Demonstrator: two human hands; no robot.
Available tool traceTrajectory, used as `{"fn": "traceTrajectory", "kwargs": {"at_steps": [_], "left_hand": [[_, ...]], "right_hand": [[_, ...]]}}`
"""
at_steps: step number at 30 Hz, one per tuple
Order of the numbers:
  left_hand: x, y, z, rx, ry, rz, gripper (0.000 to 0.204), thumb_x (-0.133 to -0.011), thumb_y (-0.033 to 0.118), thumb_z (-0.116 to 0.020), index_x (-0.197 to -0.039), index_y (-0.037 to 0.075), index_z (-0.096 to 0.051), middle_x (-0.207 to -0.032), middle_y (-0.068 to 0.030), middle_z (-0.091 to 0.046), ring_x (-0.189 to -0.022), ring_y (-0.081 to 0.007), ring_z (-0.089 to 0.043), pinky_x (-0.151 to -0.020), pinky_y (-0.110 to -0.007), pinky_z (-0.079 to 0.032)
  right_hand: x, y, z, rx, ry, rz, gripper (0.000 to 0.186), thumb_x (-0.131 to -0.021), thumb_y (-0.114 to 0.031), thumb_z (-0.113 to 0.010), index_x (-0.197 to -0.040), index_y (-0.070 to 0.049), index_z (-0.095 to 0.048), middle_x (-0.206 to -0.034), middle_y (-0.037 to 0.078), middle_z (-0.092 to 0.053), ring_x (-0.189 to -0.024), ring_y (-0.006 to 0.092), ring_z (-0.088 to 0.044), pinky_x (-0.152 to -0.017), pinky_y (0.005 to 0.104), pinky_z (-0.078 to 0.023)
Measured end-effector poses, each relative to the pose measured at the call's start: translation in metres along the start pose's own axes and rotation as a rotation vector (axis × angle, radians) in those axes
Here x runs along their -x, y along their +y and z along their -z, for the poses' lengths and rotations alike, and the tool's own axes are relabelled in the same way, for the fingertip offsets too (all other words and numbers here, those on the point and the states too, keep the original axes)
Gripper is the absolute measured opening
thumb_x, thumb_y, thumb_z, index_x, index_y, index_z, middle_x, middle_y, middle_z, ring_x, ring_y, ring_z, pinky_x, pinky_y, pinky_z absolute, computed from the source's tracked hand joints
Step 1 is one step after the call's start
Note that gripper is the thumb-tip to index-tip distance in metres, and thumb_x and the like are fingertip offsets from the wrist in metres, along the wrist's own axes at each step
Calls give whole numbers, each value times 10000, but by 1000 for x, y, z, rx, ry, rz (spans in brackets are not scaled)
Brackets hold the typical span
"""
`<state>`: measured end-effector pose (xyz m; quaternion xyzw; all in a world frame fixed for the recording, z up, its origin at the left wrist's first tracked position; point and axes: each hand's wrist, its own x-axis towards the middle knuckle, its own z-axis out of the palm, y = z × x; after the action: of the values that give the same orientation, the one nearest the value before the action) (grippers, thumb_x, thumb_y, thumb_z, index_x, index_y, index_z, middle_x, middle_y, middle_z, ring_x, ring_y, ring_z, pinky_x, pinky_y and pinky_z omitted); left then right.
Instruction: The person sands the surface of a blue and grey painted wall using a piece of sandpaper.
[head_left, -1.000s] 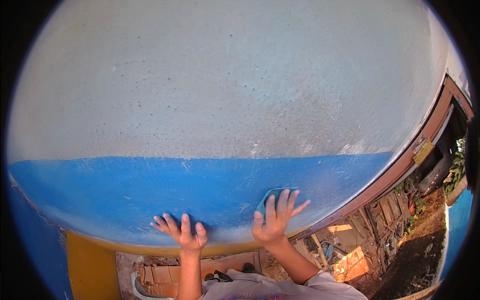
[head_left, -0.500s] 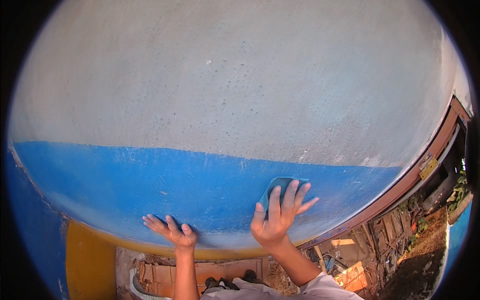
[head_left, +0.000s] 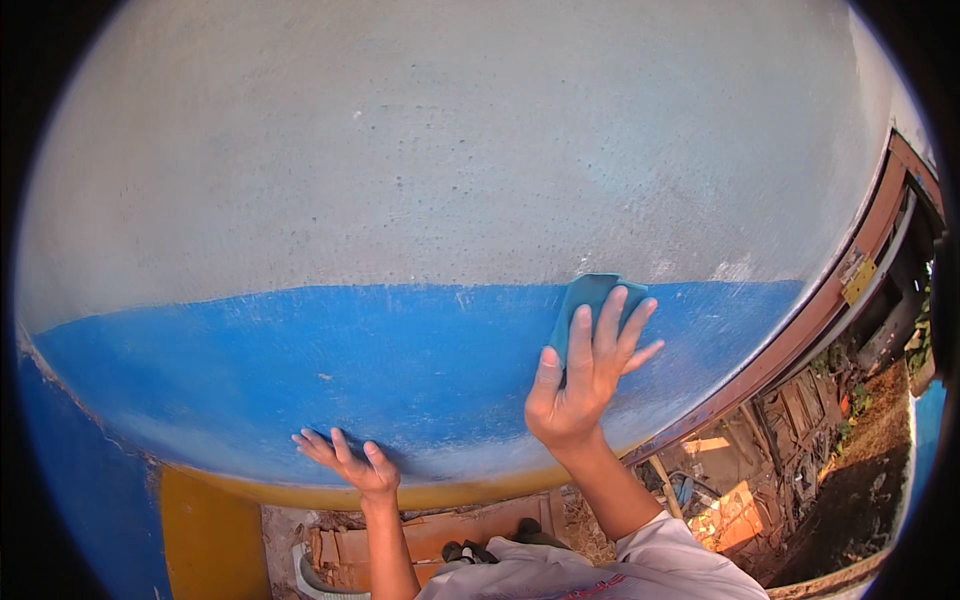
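Observation:
A painted wall fills most of the view, with a grey upper part (head_left: 420, 180) and a blue band (head_left: 420, 350) below it. My right hand (head_left: 585, 385) presses a folded blue-green sheet of sandpaper (head_left: 600, 290) flat against the wall, fingers spread over it. The sheet's top edge reaches just over the line between blue and grey. Lower down and to the left, my left hand (head_left: 355, 465) rests at the wall by the bottom of the blue band, fingers apart and holding nothing.
A yellow strip (head_left: 400, 497) runs along the wall's foot. At the right is a brown frame (head_left: 790, 370) with a yellowish hinge (head_left: 858, 282); wood scraps and debris (head_left: 730, 510) lie beyond. A blue-and-yellow wall section (head_left: 210, 530) stands at the left.
My right hand has slid the sandpaper up the wall and slightly right, to the blue-grey line. My left hand stays low on the wall. The whole view has shifted slightly.

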<state>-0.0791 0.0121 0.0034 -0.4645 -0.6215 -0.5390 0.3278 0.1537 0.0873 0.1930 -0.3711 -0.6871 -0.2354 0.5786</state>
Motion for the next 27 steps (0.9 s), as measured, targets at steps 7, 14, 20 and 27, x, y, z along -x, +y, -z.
{"fn": "traceTrajectory", "kwargs": {"at_steps": [7,14,20,27], "left_hand": [[-2,10,4,44,-33,13,545,-1024,323,-385,-1511,108,-267,-1603,-214,-84,-1473,-446,-16,-1137,-646,-41],[-3,19,5,48,-73,100,585,-1028,351,-387,-1533,109,-215,-1609,-205,-43,-1477,-434,2,-1144,-631,-52],[-6,23,7,79,-78,112,608,-1027,378,-382,-1546,140,-175,-1612,-193,-11,-1473,-437,40,-1139,-647,-15],[4,15,4,29,-158,130,631,-1037,377,-355,-1552,118,-98,-1603,-194,112,-1477,-398,106,-1162,-601,-39]], "right_hand": [[99,58,12,70,-49,60,431,-912,-177,-539,-1314,-25,-572,-1481,258,-396,-1426,528,-168,-1116,678,-15],[12,19,15,83,-24,84,407,-915,-162,-540,-1258,54,-578,-1411,319,-445,-1414,525,-211,-1149,611,-103],[79,111,25,124,69,68,420,-904,-145,-557,-1268,65,-564,-1394,308,-472,-1396,522,-259,-1149,604,-145],[48,74,24,-61,-28,195,385,-894,-43,-539,-1255,90,-558,-1383,324,-464,-1306,516,-413,-1097,537,-333]]}}
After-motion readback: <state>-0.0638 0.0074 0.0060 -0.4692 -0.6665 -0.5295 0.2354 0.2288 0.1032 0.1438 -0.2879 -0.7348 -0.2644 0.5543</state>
